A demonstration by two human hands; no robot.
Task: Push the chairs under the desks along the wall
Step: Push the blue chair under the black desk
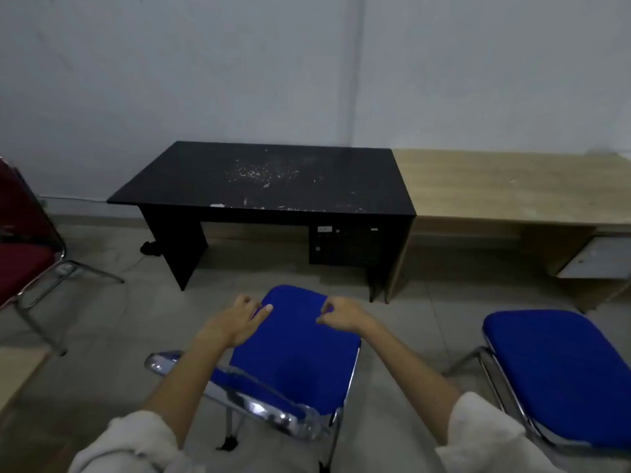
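Blue fabric seat on chrome tube frame: the near blue chair (297, 356) sits on the tiled floor (112, 329) just in front of the black table (263, 179), seat front toward the table's knee gap, backrest bar (239, 394) closest to the camera; its front-to-back axis runs roughly toward the wall, skewed a little left. Chair is still fully outside the table, none of it under the top. Left hand (235, 319) rests on the left front part of the seat, fingers loosely spread and flat, not gripping. Right hand (341, 314) is over the right front of the seat, fingers curled in as if pinching the fabric; cannot tell for sure whether it holds anything. Both forearms pass over the backrest bar, pale sleeves at bottom edge. Black table stands against the grey wall (239, 63), long side along it, white specks on top, drawer unit (345, 245) under the right side narrowing the gap. Light wood table (512, 186) touches its right end, also along the wall. Second blue chair (560, 373) right of the first, apart from it, in front of the wood table. Dark red chair (24, 247) at left edge, well apart. Small dark object (150, 248) on floor by the black table's left leg, unclear what.
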